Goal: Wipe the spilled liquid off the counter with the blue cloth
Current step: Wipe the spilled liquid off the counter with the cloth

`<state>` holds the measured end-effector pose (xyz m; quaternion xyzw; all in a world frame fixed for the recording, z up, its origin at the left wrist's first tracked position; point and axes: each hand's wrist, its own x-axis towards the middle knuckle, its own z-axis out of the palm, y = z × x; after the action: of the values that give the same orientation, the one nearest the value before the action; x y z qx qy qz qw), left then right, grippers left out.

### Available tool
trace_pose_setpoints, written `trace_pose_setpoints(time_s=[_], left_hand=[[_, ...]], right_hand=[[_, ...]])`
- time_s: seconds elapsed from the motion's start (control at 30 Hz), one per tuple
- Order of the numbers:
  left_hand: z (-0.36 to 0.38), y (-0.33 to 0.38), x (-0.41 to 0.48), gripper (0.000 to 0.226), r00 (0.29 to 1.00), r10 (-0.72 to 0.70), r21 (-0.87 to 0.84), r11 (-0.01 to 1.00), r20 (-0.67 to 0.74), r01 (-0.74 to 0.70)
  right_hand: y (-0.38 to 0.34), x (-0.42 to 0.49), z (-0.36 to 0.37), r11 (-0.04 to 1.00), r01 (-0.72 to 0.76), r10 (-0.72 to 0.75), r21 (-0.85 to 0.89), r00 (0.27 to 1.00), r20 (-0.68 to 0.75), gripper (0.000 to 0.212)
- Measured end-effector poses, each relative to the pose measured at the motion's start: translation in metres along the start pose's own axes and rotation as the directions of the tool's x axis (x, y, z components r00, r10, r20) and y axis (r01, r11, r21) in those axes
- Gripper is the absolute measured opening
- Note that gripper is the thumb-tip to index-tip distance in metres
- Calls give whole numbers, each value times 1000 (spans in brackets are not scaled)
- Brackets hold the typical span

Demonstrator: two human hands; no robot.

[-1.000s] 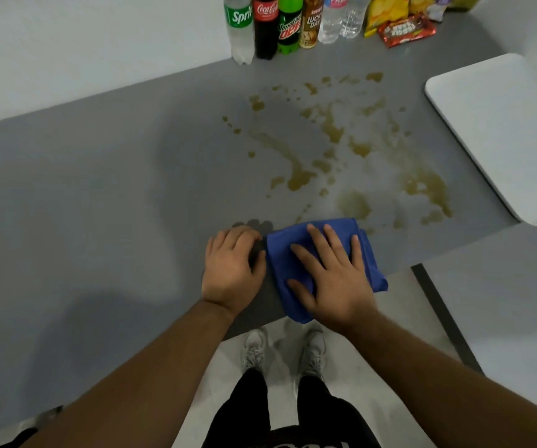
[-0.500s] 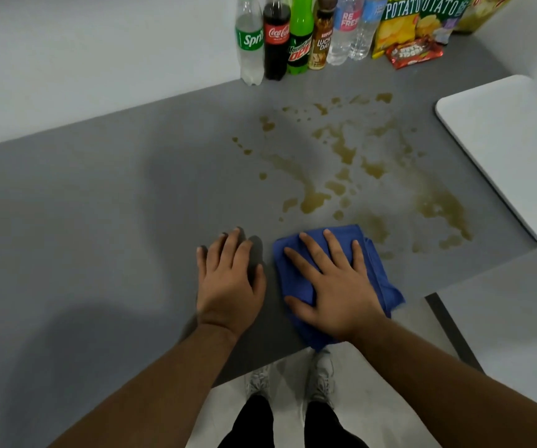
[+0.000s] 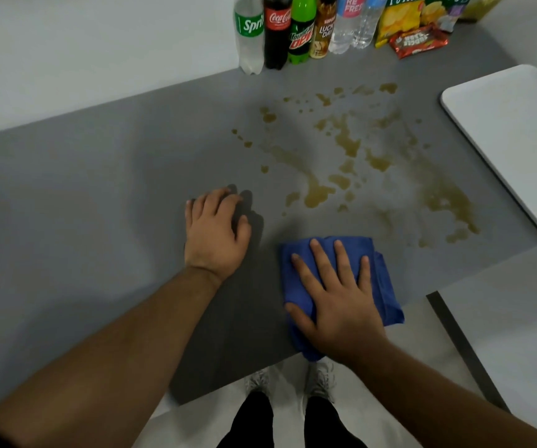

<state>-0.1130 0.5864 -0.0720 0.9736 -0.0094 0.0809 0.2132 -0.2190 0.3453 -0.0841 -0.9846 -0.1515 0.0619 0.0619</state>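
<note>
A folded blue cloth (image 3: 383,279) lies at the front edge of the grey counter (image 3: 99,205), its near corner hanging over the edge. My right hand (image 3: 335,299) presses flat on top of it, fingers spread. Brown spilled liquid (image 3: 344,147) spreads in puddles and drops across the counter beyond the cloth, with a large patch (image 3: 448,202) to the right. My left hand (image 3: 215,234) rests palm down on the bare counter to the left of the cloth, apart from it and holding nothing.
Several drink bottles (image 3: 280,30) and snack packets (image 3: 419,40) line the back wall. A white board (image 3: 513,137) lies on the counter at the right. Below the counter edge I see pale floor and my shoes (image 3: 319,379).
My left hand has moved left and forward, away from the cloth. My right hand stays pressed on the cloth near the front edge. The view has shifted closer to the counter.
</note>
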Motion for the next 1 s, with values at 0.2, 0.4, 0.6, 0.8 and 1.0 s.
trace_pose_setpoints(time_s=[0.2,0.4,0.6,0.8,1.0], left_hand=[[7,0,-2,46,1000,13,25,1000,23,-14],[8,1,-1,44,1000,9,46,999,5,-9],[12,-2,2,56,999,-17,111,994,50,11],[13,-1,4,61,995,-28,123,992,94,17],[10,2,3,60,995,-34,124,992,94,22]], right_hand=[[-23,48,-6,993,103,-104,49,994,15,73],[-1,95,-16,999,37,-37,10,999,12,71],[14,74,-11,988,-152,152,4,987,-56,75],[19,77,-11,990,-141,141,3,989,-33,77],[-8,118,-17,993,-114,114,21,993,7,76]])
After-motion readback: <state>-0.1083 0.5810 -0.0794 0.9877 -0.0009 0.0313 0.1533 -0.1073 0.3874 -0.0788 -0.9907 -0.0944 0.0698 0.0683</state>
